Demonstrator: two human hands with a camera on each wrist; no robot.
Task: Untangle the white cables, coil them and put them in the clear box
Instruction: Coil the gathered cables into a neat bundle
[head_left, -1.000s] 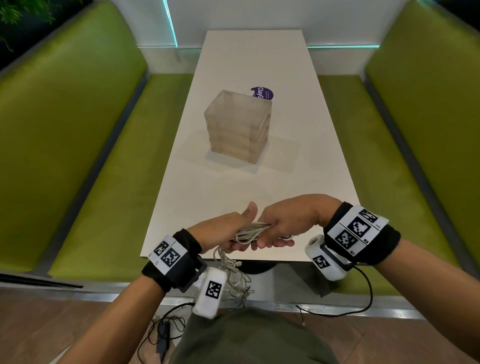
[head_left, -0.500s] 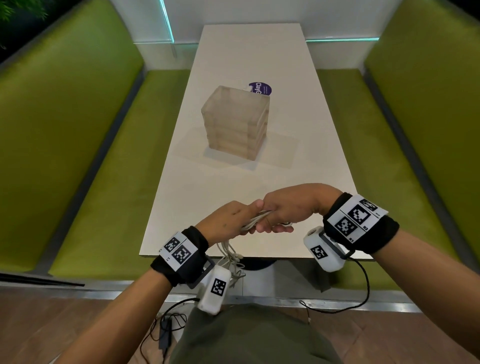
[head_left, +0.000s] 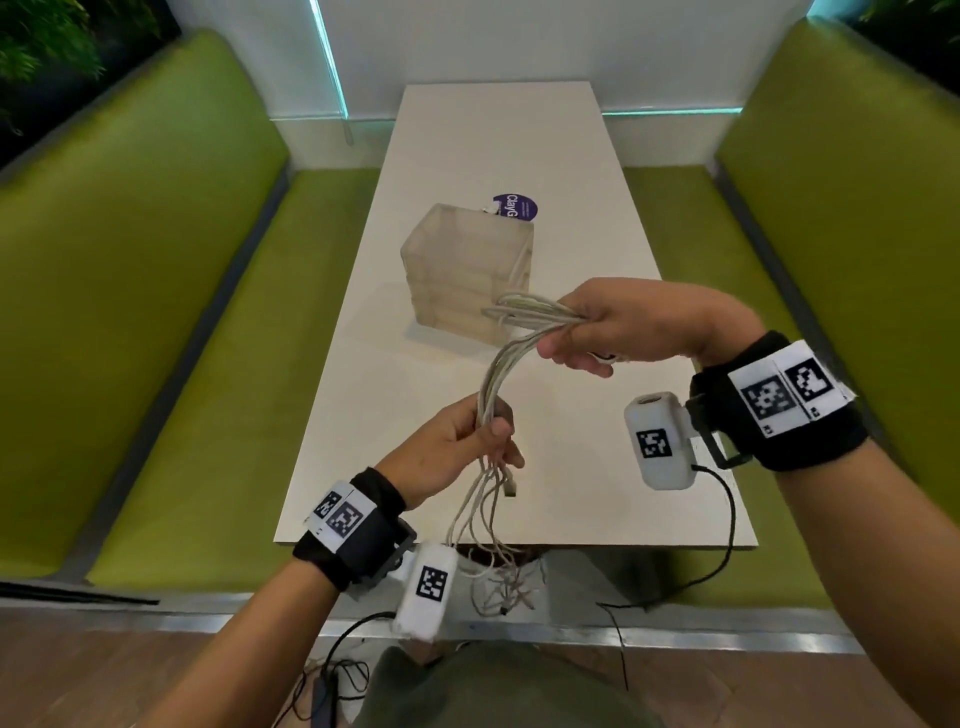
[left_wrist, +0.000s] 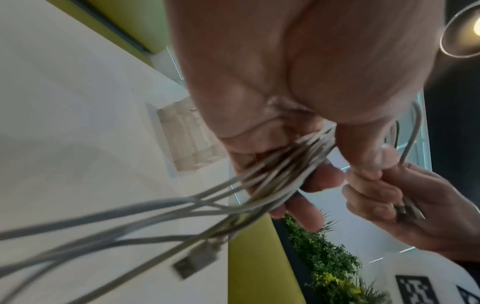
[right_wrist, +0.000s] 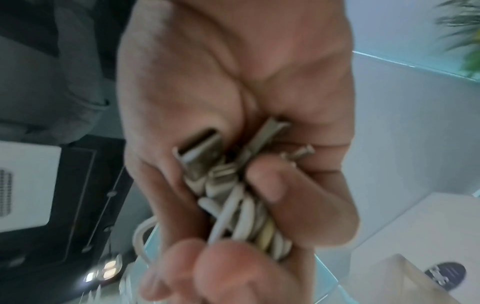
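Observation:
A bundle of white cables (head_left: 506, 358) stretches between my two hands above the near half of the table. My right hand (head_left: 618, 327) grips the upper end in a fist, with USB plugs (right_wrist: 201, 152) sticking out by the palm. Lower and to the left, my left hand (head_left: 467, 441) holds the same bundle (left_wrist: 280, 170) between thumb and fingers. Loose ends (head_left: 493, 561) with a plug (left_wrist: 194, 261) dangle below the table edge. The clear box (head_left: 467, 275) stands mid-table, just beyond the cables.
The white table (head_left: 571, 467) runs away from me between two green benches (head_left: 156, 312). A purple round sticker (head_left: 517, 206) lies behind the box. Black wires (head_left: 332, 675) trail on the floor near my lap.
My hands were together at the table's near edge; now the right hand has risen up and away to the right, drawing the cable bundle out through the left hand.

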